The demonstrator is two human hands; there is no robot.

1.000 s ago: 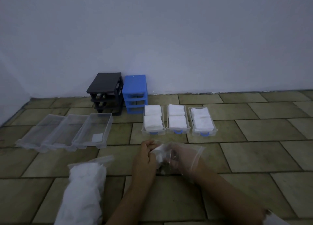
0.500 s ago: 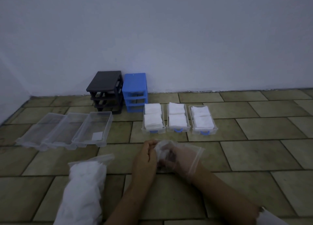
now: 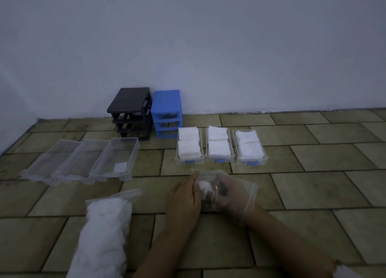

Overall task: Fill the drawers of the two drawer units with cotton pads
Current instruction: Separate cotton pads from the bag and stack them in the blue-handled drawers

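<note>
Hands (image 3: 205, 194) pinch small bag (image 3: 240, 191), long axis left-right.

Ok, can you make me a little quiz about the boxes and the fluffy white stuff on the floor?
1. How many clear drawers with blue handles are filled with cotton pads?
2. True or false: the black drawer unit stands left of the blue drawer unit.
3. Which holds more cotton? A: the plastic bag lying on the floor tiles. B: the near-empty bag between the left hand and right hand.

Key: 1. three; 2. true; 3. A.
</note>
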